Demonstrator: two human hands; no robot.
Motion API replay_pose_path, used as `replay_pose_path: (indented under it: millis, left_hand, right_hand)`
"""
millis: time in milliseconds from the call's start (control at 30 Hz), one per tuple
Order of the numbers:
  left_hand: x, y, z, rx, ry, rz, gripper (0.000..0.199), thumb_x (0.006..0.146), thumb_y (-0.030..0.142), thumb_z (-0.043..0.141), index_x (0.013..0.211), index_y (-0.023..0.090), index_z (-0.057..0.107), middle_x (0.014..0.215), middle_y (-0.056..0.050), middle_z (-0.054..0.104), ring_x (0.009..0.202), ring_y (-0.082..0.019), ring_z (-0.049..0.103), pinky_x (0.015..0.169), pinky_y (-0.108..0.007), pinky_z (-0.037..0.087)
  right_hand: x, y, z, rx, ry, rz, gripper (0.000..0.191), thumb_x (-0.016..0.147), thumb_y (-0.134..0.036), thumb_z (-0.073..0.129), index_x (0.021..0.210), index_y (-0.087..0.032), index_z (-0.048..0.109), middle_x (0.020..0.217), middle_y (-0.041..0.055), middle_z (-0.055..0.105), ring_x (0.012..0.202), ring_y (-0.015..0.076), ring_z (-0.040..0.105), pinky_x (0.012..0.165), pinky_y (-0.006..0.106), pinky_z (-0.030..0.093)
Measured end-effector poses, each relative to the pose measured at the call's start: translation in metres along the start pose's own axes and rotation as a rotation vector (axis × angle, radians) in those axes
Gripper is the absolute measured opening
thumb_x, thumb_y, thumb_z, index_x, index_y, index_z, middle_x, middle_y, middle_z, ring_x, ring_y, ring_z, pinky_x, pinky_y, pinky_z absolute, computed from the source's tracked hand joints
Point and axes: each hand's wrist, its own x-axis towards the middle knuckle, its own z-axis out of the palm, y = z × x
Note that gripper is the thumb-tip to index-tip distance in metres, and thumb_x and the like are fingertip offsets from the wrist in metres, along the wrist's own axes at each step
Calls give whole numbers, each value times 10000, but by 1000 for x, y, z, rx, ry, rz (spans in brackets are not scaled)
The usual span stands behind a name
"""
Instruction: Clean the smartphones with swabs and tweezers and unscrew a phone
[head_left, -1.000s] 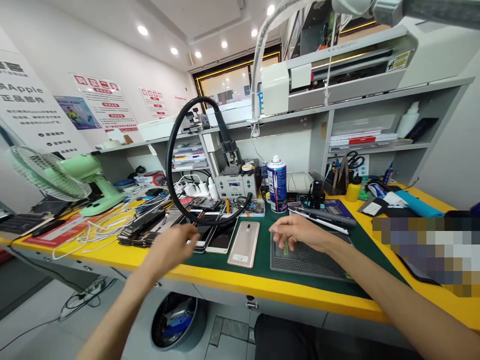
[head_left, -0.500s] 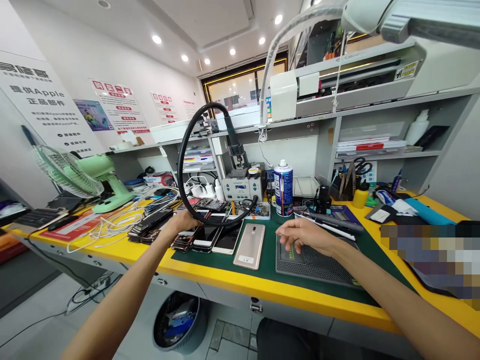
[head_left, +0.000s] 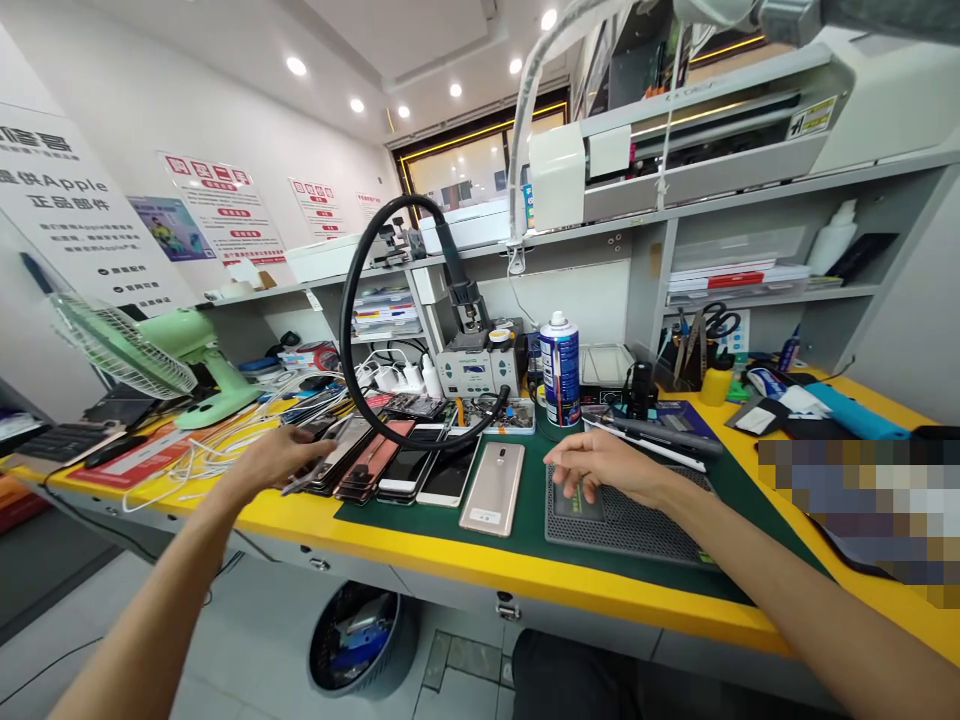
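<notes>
My left hand (head_left: 279, 462) is at the left phone stack, fingers closed on the edge of a thin, greyish phone (head_left: 346, 438) tilted over the pile. Part of that phone is hidden by the fingers. Beside it lies a stack topped by a reddish-pink phone (head_left: 373, 462). Farther right come a white-fronted phone (head_left: 411, 468), another white phone (head_left: 450, 475) and a gold phone (head_left: 493, 490), back up. My right hand (head_left: 600, 466) hovers over or rests at a grey perforated mat (head_left: 637, 525), its fingers loosely curled and apart, holding nothing.
A black hose (head_left: 346, 340) loops above the phones from a hot-air station (head_left: 477, 372). A blue spray can (head_left: 560, 370) stands behind the mat. White cables (head_left: 199, 465) and a green fan (head_left: 217, 370) are at left. Below the table is a bin (head_left: 405, 650).
My left hand has moved left from the reddish-pink phone's stack to the neighbouring pile, with a thin phone in its fingers. My right hand stays over the mat. The view has shifted slightly.
</notes>
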Motion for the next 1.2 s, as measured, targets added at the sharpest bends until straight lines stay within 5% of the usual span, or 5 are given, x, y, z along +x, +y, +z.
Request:
replay_pose_path:
  millis: [167, 267, 400, 733, 1200]
  left_hand:
    - [-54, -11, 8, -731, -235, -210, 536, 756, 497, 683, 1158, 146, 635, 1054, -109, 734, 909, -309, 684, 648, -306, 561]
    - [-75, 14, 50, -1163, -422, -272, 616, 787, 393, 671, 1311, 107, 521, 1092, -192, 723, 939, -362, 703, 759, -448, 582]
    - [-81, 64, 109, -1358, -673, -294, 557, 865, 327, 609, 1321, 33, 481, 1090, -240, 708, 927, -334, 715, 788, -441, 576]
    - [-57, 133, 175, -920, -476, -93, 276, 853, 338, 610, 960, 85, 639, 738, -98, 692, 551, -165, 621, 443, -225, 435]
    - [-63, 149, 180, -226, -115, 225, 386, 957, 281, 395, 1315, 137, 421, 1022, -154, 703, 949, -277, 677, 799, -352, 484]
  right_hand:
    - [2, -1, 6, 14, -22, 9, 367, 866, -487, 663, 970, -136, 688, 903, 111, 713, 719, 178, 696, 534, 237, 541]
    - [3, 1, 7, 25, -22, 22, 365, 867, -480, 667, 965, -130, 688, 897, 111, 713, 717, 175, 693, 537, 234, 542]
    - [4, 5, 3, 50, 4, 36, 369, 871, -474, 665, 985, -124, 696, 899, 114, 714, 714, 166, 684, 527, 220, 532]
    - [2, 2, -5, 68, 45, 37, 313, 901, -411, 637, 1013, -124, 692, 901, 113, 711, 700, 152, 673, 487, 196, 498]
    - [1, 1, -6, 56, 32, -7, 370, 887, -466, 650, 1044, -133, 693, 928, 121, 714, 725, 164, 678, 502, 199, 512]
